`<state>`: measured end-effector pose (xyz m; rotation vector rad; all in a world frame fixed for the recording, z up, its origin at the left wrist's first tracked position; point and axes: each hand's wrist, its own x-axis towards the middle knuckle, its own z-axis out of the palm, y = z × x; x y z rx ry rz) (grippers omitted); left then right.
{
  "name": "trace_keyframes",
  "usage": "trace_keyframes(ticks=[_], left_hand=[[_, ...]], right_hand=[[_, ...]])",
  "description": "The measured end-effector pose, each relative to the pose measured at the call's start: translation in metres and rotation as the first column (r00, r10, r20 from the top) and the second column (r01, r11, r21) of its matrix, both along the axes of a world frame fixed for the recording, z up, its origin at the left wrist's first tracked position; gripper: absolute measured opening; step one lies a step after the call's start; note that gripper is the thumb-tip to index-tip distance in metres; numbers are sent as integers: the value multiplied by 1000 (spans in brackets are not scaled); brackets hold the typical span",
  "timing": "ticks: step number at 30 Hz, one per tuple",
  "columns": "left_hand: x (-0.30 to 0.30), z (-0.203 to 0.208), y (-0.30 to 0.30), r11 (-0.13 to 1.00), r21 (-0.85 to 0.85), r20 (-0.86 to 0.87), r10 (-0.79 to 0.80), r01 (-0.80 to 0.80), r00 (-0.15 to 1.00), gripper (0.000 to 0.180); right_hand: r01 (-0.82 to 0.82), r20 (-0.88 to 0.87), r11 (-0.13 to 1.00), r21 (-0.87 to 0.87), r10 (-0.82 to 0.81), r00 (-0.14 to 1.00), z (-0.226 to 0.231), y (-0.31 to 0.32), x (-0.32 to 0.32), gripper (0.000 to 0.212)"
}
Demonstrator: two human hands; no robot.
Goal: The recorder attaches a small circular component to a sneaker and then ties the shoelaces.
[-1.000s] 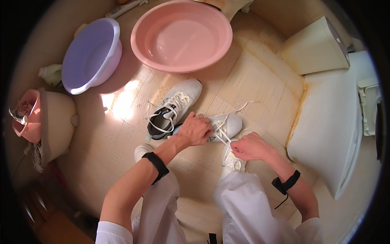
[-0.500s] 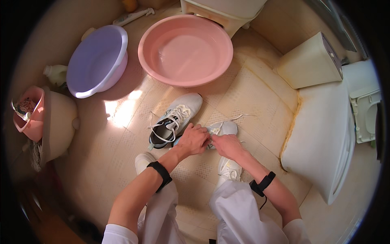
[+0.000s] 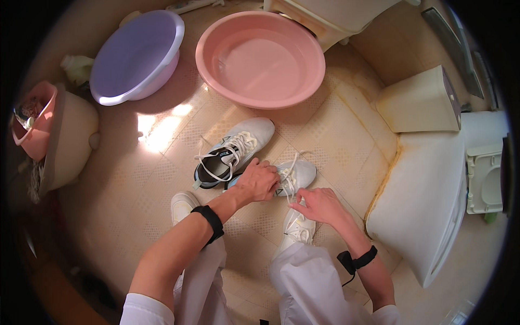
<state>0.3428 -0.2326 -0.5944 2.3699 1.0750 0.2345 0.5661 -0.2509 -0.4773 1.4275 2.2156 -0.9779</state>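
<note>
Two light grey and white sneakers lie on the tiled floor in front of me. The left sneaker (image 3: 260, 129) has a loose white lace hanging over its dark opening. My left hand (image 3: 259, 181) is closed at the right sneaker (image 3: 304, 173), covering its opening and ankle end. Just nearer than that shoe, my right hand (image 3: 319, 205) pinches a white shoelace (image 3: 291, 190) between thumb and forefinger. The lace runs down from the shoe's front, and another loose end curls past its far side. What exactly the left fingers grip is hidden.
A pink basin (image 3: 260, 100) with water and a purple basin (image 3: 100, 97) stand beyond the shoes. At right are a cream bin (image 3: 414, 105) and a white curved fixture (image 3: 417, 206). A small pink container (image 3: 43, 127) sits far left. My white-shod feet (image 3: 298, 230) are close by.
My right hand has moved right and toward me, away from the left hand, drawing the lace with it. The left hand stays on the right sneaker. The whole view has shifted slightly.
</note>
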Motion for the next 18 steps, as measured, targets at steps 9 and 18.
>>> trace_keyframes(ticks=[9,18], left_hand=[[6,5,3,1000,0,12,-5,5,1000,7],[1,5,2,997,-61,-81,30,-35,996,8]], right_hand=[[-77,6,978,196,77,997,-67,15,-22,29],[-256,-130,963,-85,244,961,-11,-17,-6,19]])
